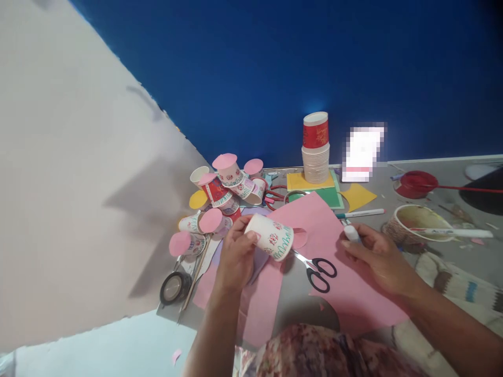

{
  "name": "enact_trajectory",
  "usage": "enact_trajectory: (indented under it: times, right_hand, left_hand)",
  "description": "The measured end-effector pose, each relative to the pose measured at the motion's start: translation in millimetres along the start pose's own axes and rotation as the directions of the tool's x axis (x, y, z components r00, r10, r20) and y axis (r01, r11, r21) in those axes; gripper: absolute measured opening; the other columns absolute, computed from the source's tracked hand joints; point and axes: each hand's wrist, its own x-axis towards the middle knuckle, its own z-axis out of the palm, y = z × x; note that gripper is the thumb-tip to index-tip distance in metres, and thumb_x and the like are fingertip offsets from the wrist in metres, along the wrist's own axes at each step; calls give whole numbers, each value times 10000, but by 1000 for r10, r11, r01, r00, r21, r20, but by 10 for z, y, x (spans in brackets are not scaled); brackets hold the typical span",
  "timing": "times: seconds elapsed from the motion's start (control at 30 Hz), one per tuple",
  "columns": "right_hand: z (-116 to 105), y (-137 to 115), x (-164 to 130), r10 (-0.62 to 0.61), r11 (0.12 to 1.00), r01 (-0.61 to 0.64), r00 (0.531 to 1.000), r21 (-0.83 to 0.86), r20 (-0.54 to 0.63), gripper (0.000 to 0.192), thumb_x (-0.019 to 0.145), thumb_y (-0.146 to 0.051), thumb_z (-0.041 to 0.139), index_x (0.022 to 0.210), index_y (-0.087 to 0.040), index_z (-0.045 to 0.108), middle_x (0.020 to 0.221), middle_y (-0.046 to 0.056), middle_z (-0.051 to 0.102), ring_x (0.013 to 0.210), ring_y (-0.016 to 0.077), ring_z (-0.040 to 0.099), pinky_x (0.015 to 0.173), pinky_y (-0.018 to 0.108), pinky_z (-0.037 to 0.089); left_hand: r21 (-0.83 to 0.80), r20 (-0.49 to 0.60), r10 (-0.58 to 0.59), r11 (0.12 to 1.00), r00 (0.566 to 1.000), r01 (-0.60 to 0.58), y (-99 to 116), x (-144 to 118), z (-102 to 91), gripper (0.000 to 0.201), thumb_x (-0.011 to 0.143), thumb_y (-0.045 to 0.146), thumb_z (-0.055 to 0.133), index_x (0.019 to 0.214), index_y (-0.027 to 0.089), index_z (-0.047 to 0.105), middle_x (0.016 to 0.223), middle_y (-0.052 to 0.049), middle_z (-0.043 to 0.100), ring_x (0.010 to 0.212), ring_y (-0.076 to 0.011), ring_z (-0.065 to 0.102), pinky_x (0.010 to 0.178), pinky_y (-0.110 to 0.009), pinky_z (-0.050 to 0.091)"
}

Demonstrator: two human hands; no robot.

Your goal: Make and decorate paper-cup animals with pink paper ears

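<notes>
"Gripping what, over on the left?"

"The left hand (238,251) has its thumb and fingers wrapped around a white paper cup with red flowers and a green zigzag band (271,238). The cup is tilted, zigzag end toward the other hand."

"And the right hand (375,256)?"

"Its thumb and fingers pinch a short white cylindrical stick (352,233), well apart from the cup."

"What lies between the two grips?"

"A pair of metal scissors with black looped handles (312,264), on the person's side of the cup. A large sheet of pink paper (314,220) spreads below the hands, and a small rounded piece of pink paper (300,238) shows just beside the zigzag end."

"Beyond the left grip?"

"A pile of decorated paper cups, several capped with pink paper discs (228,174); some lie on their sides. A round black roll of tape (175,288) is left of that forearm."

"Around the right grip?"

"Just past the fingertips, a slim white pen with a green end (365,213); to the right, a round cord-wrapped pot (394,230). Farther ahead, between the hands, stands a tall stack of white paper cups topped by a red one (316,157)."
</notes>
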Motion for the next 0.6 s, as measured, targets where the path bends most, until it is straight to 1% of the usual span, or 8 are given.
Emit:
enact_trajectory:
  times: [0.13,0.17,0.23,0.3,0.37,0.43,0.5,0.6]
  right_hand:
    - [7,-18,-49,-73,991,71,997,-110,-7,334,710,-497,874,749,-225,684,656,-24,587,616,140,484,572,282,395]
    - [13,-17,-60,-58,995,58,998,-75,12,336,702,-493,884,775,-220,703,644,-29,580,609,135,476,567,278,383]
    - [26,-2,-76,37,991,-54,990,120,137,373,719,-528,881,809,-204,720,575,-51,521,545,108,410,525,263,327]
    - [41,25,-84,125,918,-231,940,321,318,425,768,-592,835,777,-191,695,495,-85,411,472,79,289,474,249,234]
    - [55,52,-85,156,841,-349,889,414,431,481,797,-625,800,684,-197,612,462,-111,312,447,64,195,453,243,163]
    - [67,69,-81,160,818,-376,876,435,455,517,788,-596,823,628,-211,517,467,-117,288,448,58,174,447,235,139]
    - [72,73,-76,156,794,-386,876,469,457,523,762,-546,865,637,-217,479,479,-121,292,453,54,176,447,223,140]
    - [64,65,-64,144,759,-381,890,529,433,517,735,-522,896,689,-224,476,487,-133,276,459,55,175,449,203,178]
  left_hand:
    - [-58,139,-162,983,977,172,-127,4,263,440,663,375,846,1018,147,721,906,-70,730,787,-190,655,737,-284,492]
    - [-47,174,-195,978,965,206,-155,9,314,445,662,375,847,1024,145,725,902,-70,728,780,-187,649,732,-283,492]
    - [-18,226,-219,973,949,229,-194,19,390,434,670,370,843,1028,152,730,898,-63,718,776,-183,639,732,-282,499]
    - [24,239,-167,986,957,166,-204,27,435,413,681,359,847,1031,175,730,916,-52,714,786,-178,632,720,-270,502]
    - [124,243,-72,991,967,43,-194,28,462,402,703,333,860,1060,201,730,971,-44,718,835,-178,634,729,-253,504]
    - [246,285,-7,967,959,-66,-180,19,483,398,738,309,866,1100,217,729,1032,-45,719,899,-182,639,771,-248,507]
    - [317,347,-6,942,938,-111,-177,3,498,391,781,315,855,1137,223,725,1072,-53,718,946,-193,645,818,-259,513]
    - [256,377,0,961,926,-105,-220,-16,502,592,765,376,885,1303,260,669,1298,-84,676,1156,-245,627,936,-302,521]
